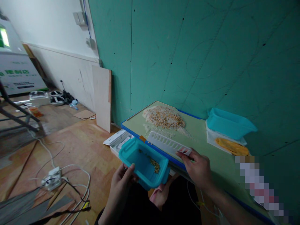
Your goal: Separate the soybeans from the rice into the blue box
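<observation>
My left hand [123, 179] grips the near left rim of a blue plastic container [140, 164], thumb over the edge. It is held tilted just below the table's edge, with some round yellow-brown beans [154, 165] lying in it. My right hand [198, 164] is closed on the right end of a white slotted plastic strip [167, 142]. The strip lies along the table's near edge, above the container, with a few beans beside its left end. Behind it, a spread pile of beans mixed with white grains [164, 118] covers part of the light green tabletop [198, 128].
A second blue container [231, 123] stands at the table's right, beside a folded yellow cloth [231, 146]. The green wall [178, 56] rises directly behind the table. A white box [118, 140] sits under its left corner. Cables and a power strip [52, 178] lie on the floor.
</observation>
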`<control>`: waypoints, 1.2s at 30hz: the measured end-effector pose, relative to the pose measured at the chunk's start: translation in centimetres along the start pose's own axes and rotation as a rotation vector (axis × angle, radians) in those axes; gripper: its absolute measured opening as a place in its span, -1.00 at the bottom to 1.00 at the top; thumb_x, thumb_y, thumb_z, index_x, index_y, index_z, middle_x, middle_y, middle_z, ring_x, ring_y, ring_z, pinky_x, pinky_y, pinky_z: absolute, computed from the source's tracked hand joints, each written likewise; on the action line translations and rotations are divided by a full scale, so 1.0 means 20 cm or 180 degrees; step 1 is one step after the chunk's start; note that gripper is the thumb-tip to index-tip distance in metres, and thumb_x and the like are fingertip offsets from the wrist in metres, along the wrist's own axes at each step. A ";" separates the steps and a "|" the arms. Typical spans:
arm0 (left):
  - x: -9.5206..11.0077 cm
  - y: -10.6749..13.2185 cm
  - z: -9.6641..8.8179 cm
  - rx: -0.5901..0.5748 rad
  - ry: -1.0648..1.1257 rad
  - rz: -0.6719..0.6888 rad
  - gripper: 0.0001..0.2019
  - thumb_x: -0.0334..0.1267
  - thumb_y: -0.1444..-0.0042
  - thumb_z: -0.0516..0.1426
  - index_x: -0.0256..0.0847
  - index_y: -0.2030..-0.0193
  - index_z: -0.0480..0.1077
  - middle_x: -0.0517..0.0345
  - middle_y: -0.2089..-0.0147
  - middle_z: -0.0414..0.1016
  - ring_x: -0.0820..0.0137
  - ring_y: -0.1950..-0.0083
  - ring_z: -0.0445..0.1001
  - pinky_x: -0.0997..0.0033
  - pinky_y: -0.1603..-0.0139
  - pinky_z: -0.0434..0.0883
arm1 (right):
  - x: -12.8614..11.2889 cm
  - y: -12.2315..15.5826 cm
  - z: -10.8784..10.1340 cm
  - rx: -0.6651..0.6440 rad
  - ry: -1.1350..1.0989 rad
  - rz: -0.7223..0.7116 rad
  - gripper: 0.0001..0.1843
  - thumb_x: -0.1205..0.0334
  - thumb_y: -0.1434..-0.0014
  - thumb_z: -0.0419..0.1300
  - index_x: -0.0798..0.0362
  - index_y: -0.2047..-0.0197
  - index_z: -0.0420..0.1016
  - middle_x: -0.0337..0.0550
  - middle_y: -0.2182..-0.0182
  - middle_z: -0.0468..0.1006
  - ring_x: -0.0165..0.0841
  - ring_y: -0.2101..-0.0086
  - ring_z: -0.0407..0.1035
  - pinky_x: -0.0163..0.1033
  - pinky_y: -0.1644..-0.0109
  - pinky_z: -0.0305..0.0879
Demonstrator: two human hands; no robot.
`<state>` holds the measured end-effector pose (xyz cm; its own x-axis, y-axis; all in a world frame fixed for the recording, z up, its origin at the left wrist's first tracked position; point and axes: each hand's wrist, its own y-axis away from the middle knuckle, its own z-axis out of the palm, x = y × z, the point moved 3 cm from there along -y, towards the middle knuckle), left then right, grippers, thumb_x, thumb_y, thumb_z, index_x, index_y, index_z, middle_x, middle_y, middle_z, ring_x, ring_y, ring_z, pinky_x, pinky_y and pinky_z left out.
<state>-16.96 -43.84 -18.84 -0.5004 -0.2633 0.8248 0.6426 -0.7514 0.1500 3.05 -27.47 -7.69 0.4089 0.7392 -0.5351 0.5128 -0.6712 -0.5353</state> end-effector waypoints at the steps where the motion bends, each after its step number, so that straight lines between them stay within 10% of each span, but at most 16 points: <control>1: 0.00 0.00 0.00 0.0000 0.0005 0.0005 -0.77 -0.12 -0.02 0.30 -0.23 0.42 0.41 0.24 0.58 0.43 0.46 0.55 0.40 0.51 0.50 0.34 | -0.01 0.00 0.00 -0.0001 0.0019 -0.0035 -0.76 0.04 -0.22 0.17 0.01 0.34 0.52 -0.16 0.44 0.64 -0.33 0.44 0.54 -0.34 0.34 0.38; 17: 0.03 0.01 0.02 0.0147 -0.0053 -0.0052 -0.69 -0.07 0.11 0.36 -0.23 0.48 0.39 0.26 0.62 0.41 0.48 0.58 0.37 0.52 0.54 0.32 | -0.14 0.03 0.10 0.0078 0.0361 -0.1203 -0.82 0.37 -0.25 0.13 0.01 0.15 0.53 -0.17 0.37 0.67 -0.38 0.42 0.55 -0.36 0.28 0.39; 25: 0.01 0.01 0.01 0.0096 -0.0072 -0.0049 -0.72 -0.09 0.04 0.33 -0.23 0.44 0.39 0.27 0.60 0.41 0.50 0.57 0.37 0.55 0.53 0.30 | -0.20 -0.10 0.28 -0.0516 0.0521 -0.1376 -0.70 0.41 -0.28 -0.02 0.01 0.05 0.47 -0.11 0.23 0.65 -0.33 0.27 0.54 -0.31 0.16 0.37; 36: 0.01 0.01 0.02 0.0277 -0.0052 -0.0114 -0.67 -0.07 0.18 0.39 -0.24 0.48 0.41 0.26 0.63 0.40 0.48 0.60 0.36 0.53 0.56 0.30 | -0.44 -0.23 0.59 -0.0594 0.2022 -0.1655 -0.70 0.41 -0.30 -0.12 0.21 0.04 0.38 0.07 0.36 0.56 -0.27 0.43 0.50 -0.28 0.49 0.33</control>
<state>-16.70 -43.76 -18.40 -0.5150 -0.2267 0.8267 0.6728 -0.7044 0.2259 -11.79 -31.49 -8.12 0.4045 0.8799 0.2493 0.8469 -0.2575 -0.4653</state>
